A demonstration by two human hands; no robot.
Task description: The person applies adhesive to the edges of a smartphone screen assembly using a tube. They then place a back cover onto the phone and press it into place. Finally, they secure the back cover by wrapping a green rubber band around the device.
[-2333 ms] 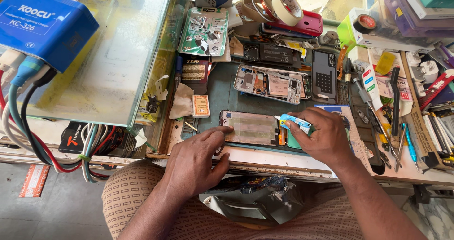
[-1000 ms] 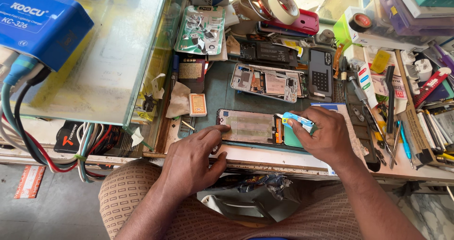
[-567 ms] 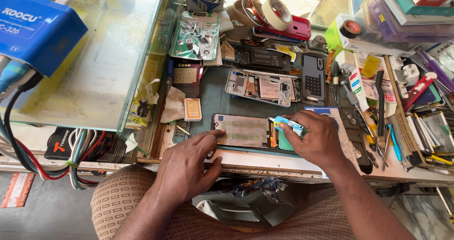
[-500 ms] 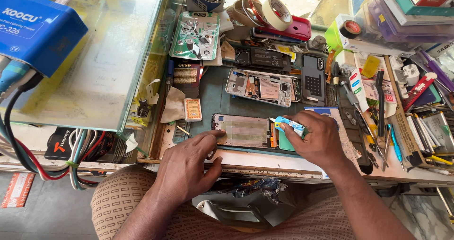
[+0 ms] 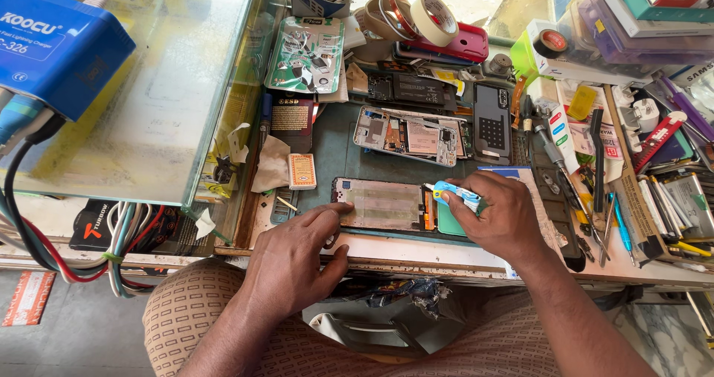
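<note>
A phone frame (image 5: 383, 204) with its inside facing up lies on the green mat (image 5: 338, 154) near the bench's front edge. My left hand (image 5: 297, 262) rests on the edge, its forefinger touching the frame's lower left corner. My right hand (image 5: 502, 217) grips a small blue and white tool (image 5: 455, 193) and presses its tip against the frame's right end. A second opened phone (image 5: 413, 135) with its board showing lies just behind.
A black phone back (image 5: 491, 123) lies right of the opened phone. Tape rolls (image 5: 416, 16) stand at the back. Screwdrivers and tweezers (image 5: 595, 176) crowd the right side. A glass sheet (image 5: 163, 87) with a blue charger box (image 5: 56, 46) covers the left. Cables (image 5: 44, 228) hang down.
My hands have barely moved on the phone frame. The right hand keeps the blue tool at the frame's right end; the view has shifted slightly.
</note>
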